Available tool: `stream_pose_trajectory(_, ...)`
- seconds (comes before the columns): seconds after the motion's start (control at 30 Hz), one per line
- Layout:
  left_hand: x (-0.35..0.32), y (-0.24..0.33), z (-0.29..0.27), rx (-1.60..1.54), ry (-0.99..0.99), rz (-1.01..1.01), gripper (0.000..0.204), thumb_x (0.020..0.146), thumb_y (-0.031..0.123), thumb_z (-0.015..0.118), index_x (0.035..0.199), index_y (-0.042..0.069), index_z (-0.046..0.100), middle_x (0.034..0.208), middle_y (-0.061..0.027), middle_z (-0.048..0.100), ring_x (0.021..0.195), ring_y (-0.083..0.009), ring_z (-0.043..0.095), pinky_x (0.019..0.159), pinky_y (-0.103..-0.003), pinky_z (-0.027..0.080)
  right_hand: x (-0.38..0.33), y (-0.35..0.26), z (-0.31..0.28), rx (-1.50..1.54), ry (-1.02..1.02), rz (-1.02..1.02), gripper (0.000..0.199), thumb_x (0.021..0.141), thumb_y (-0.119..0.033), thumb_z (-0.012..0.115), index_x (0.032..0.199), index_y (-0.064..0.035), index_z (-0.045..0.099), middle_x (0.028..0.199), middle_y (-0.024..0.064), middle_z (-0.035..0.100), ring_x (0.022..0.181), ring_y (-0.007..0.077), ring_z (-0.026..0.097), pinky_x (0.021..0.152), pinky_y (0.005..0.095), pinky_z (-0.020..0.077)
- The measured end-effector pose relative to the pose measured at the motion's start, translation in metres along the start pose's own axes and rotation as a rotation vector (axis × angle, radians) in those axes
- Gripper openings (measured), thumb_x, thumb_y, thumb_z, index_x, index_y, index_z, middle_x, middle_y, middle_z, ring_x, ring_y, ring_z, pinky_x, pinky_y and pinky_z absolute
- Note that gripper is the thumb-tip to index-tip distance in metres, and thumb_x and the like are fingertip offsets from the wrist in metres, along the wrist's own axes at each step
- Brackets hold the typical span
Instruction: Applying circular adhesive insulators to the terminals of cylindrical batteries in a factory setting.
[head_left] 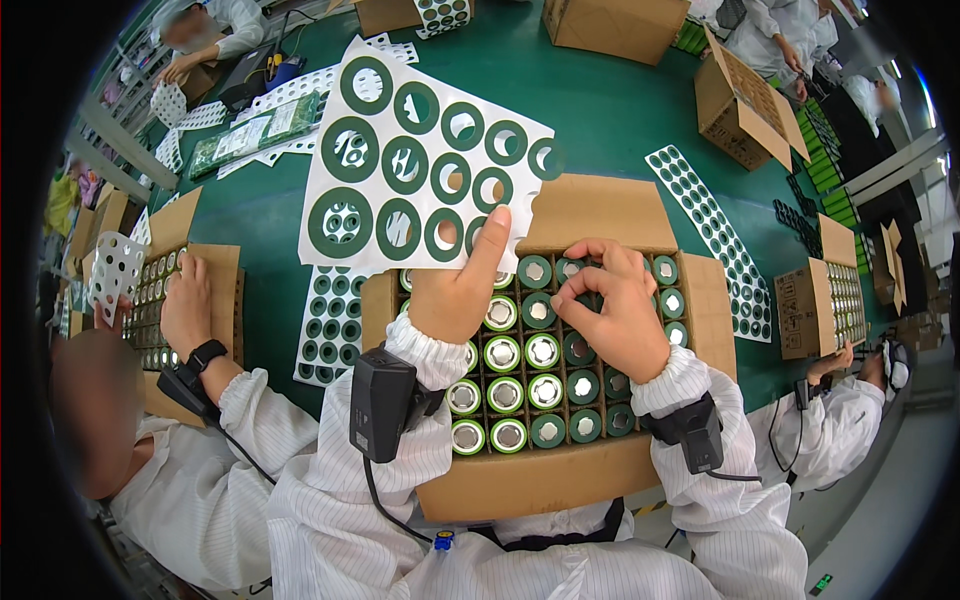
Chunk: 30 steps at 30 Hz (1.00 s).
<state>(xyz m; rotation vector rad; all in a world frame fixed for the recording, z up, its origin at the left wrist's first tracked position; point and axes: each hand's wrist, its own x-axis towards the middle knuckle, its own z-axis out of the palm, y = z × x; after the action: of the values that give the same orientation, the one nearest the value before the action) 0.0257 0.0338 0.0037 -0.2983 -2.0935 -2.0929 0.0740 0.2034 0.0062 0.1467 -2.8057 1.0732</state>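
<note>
My left hand point(458, 295) grips the lower right edge of a white sheet point(428, 152) of dark green ring stickers, thumb on top. The sheet is raised over the far left part of an open cardboard box point(545, 492). Inside, cylindrical battery cells point(505, 394) stand upright in a cardboard divider grid. Toward the left they show bright green rims; many on the right wear dark green rings point(583, 386). My right hand point(622, 318) hovers close over these ringed cells, thumb and index finger pinched together. Whatever is between those fingertips is hidden.
More ring sheets lie on the green table, one to the right point(712, 240) and one to the left point(328, 325). At left, a co-worker's hand point(188, 305) is over another cell box point(228, 290). Further boxes point(740, 105) and people stand around the table.
</note>
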Motion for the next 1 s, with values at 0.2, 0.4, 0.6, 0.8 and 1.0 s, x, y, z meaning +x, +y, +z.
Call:
stream_pose_trajectory(0.2,0.001,-0.007,0.001,0.041,0.011,0.066,0.025,0.087,0.019,0.06,0.103,0.001,0.056,0.085,-0.0017,0.061,0.062,-0.0055,0.054,0.048,-0.019,0.04,0.0,0.001,0.0,-0.004,-0.002,0.0,0.01,0.067,-0.015,0.067,0.064,-0.0075,0.062,0.109,0.0046,0.051,0.108,0.027,0.038,0.093,0.0422,0.0209)
stream_pose_trajectory(0.4,0.001,-0.009,0.0,0.02,0.014,0.075,0.024,0.087,0.019,0.06,0.103,0.001,0.056,0.085,-0.0015,0.061,0.062,-0.0052,0.054,0.047,-0.018,0.04,0.0,0.0,0.002,-0.005,0.005,-0.005,0.009,0.067,-0.015,0.066,0.064,-0.0073,0.062,0.108,0.0049,0.051,0.107,0.0271,0.039,0.093,0.0421,0.0209)
stream_pose_trajectory(0.6,0.002,-0.006,0.001,0.048,0.014,0.081,0.026,0.086,0.019,0.061,0.103,0.001,0.056,0.086,-0.0019,0.061,0.062,-0.0057,0.054,0.047,-0.019,0.04,0.0,0.0,0.0,-0.013,0.011,-0.012,0.009,0.066,-0.014,0.066,0.063,-0.0069,0.061,0.107,0.0052,0.051,0.107,0.0273,0.039,0.093,0.0422,0.021)
stream_pose_trajectory(0.8,0.001,-0.004,-0.003,0.048,0.023,0.092,0.027,0.086,0.019,0.061,0.104,0.0,0.056,0.087,-0.0025,0.061,0.063,-0.0059,0.055,0.048,-0.018,0.041,0.0,-0.005,0.002,-0.022,0.014,-0.024,0.007,0.065,-0.013,0.065,0.063,-0.007,0.061,0.106,0.0054,0.052,0.106,0.0272,0.04,0.091,0.0423,0.0219)
stream_pose_trajectory(1.0,0.002,-0.009,0.004,0.017,0.023,0.107,0.025,0.086,0.017,0.061,0.104,0.0,0.056,0.087,-0.0024,0.061,0.063,-0.0058,0.054,0.047,-0.018,0.04,-0.003,-0.002,0.004,-0.077,0.065,-0.081,0.008,0.064,-0.01,0.065,0.063,-0.0083,0.057,0.103,0.005,0.051,0.104,0.027,0.041,0.088,0.0431,0.0231)
